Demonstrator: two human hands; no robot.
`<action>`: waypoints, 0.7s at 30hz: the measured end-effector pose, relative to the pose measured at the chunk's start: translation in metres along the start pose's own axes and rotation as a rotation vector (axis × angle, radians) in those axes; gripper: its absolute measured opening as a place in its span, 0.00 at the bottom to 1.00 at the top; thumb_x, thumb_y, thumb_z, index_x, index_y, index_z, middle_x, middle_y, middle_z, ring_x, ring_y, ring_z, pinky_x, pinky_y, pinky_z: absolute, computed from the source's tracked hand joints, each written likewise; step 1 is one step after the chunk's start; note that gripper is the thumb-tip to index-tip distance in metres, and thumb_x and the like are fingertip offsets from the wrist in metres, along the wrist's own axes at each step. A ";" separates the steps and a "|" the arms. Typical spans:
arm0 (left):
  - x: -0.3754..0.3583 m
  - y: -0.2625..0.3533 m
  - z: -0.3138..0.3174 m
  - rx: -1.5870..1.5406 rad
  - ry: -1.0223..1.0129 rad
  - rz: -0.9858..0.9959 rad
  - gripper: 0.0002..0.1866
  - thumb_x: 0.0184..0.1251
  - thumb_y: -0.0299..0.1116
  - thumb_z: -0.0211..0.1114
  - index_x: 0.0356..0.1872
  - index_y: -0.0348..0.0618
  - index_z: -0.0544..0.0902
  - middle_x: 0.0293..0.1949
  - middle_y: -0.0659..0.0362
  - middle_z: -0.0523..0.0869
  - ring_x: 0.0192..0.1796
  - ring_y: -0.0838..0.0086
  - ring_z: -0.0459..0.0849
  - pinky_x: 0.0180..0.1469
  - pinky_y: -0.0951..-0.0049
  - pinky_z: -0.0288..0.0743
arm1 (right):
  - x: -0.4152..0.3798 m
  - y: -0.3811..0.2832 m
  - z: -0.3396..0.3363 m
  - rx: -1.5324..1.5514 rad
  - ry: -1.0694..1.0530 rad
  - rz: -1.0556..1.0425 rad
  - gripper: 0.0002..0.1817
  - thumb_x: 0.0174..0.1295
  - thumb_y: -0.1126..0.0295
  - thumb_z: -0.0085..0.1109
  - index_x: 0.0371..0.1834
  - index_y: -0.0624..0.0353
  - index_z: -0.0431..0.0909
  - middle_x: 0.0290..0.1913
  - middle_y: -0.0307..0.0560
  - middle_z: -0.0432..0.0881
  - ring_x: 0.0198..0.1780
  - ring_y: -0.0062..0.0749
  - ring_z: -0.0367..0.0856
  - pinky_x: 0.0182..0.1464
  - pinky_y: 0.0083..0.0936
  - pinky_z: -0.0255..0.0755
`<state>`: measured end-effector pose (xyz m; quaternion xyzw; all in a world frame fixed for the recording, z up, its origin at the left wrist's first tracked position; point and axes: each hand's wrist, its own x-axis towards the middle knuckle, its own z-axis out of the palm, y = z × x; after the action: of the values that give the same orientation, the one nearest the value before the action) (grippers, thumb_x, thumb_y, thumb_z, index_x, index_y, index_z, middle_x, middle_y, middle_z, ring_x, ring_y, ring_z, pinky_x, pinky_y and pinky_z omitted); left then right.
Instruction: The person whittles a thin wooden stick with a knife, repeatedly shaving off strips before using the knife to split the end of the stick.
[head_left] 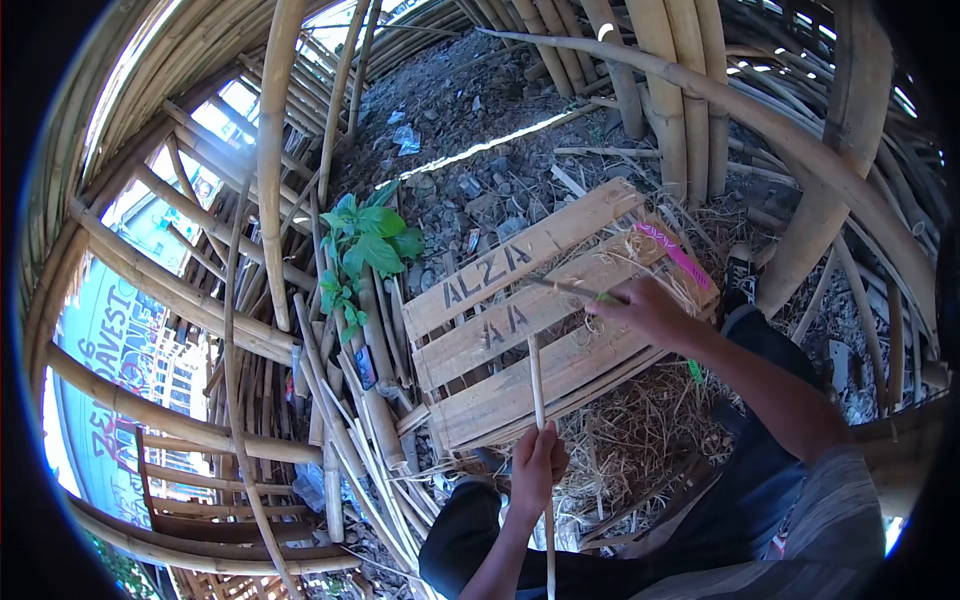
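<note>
My left hand (538, 462) is wrapped round a thin pale bamboo stick (537, 380), which stands upright in the view with its upper end over a slatted wooden crate (480, 405). Above and to the right, my right hand (640, 308) grips a knife (565, 289) whose dark, narrow blade points left across the crate's slats. Blade and stick look apart. Black letters are marked on two slats, and a pink strip (680, 255) lies at the crate's right end.
Wood shavings (640, 420) cover the ground by my legs. Split bamboo strips (345, 440) lie left of the crate, near a green leafy plant (370, 240). Thick bamboo poles (685, 100) rise behind, and a bamboo lattice (190, 420) stands at the left.
</note>
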<state>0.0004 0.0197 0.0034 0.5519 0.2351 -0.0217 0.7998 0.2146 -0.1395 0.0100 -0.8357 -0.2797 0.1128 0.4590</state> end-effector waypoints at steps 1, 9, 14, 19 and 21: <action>0.002 0.000 0.002 -0.013 0.009 -0.001 0.16 0.74 0.37 0.46 0.23 0.48 0.61 0.13 0.70 0.57 0.12 0.87 0.52 0.14 0.81 0.43 | -0.010 -0.012 0.009 0.096 -0.130 0.042 0.26 0.56 0.44 0.57 0.17 0.58 0.75 0.11 0.35 0.65 0.14 0.20 0.61 0.18 0.27 0.54; 0.008 -0.017 0.006 0.425 0.053 0.104 0.13 0.72 0.35 0.50 0.26 0.45 0.65 0.14 0.69 0.62 0.15 0.87 0.59 0.16 0.83 0.52 | -0.022 -0.045 0.043 0.239 -0.096 -0.047 0.19 0.53 0.55 0.64 0.27 0.64 0.79 0.15 0.41 0.72 0.18 0.23 0.68 0.23 0.26 0.62; 0.008 -0.020 0.004 0.642 0.083 0.201 0.12 0.71 0.34 0.52 0.27 0.42 0.67 0.15 0.70 0.64 0.17 0.89 0.60 0.18 0.82 0.53 | -0.019 -0.036 0.051 0.306 -0.079 0.017 0.16 0.53 0.60 0.63 0.29 0.65 0.79 0.18 0.44 0.76 0.21 0.24 0.71 0.26 0.27 0.65; 0.004 -0.011 0.013 0.727 0.123 0.226 0.14 0.70 0.35 0.54 0.25 0.40 0.67 0.15 0.68 0.63 0.19 0.88 0.58 0.19 0.79 0.53 | -0.025 -0.031 0.053 0.268 0.089 -0.144 0.10 0.51 0.66 0.64 0.30 0.62 0.79 0.21 0.47 0.79 0.23 0.29 0.78 0.29 0.27 0.69; 0.004 -0.010 0.013 0.746 0.133 0.242 0.14 0.69 0.35 0.55 0.25 0.39 0.67 0.15 0.68 0.63 0.19 0.87 0.58 0.19 0.78 0.54 | -0.026 -0.031 0.056 0.262 0.104 -0.166 0.10 0.51 0.67 0.64 0.30 0.62 0.79 0.22 0.47 0.79 0.24 0.31 0.79 0.30 0.27 0.70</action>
<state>0.0059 0.0051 -0.0038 0.8283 0.1957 0.0244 0.5244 0.1571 -0.1015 0.0027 -0.7474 -0.3064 0.0666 0.5858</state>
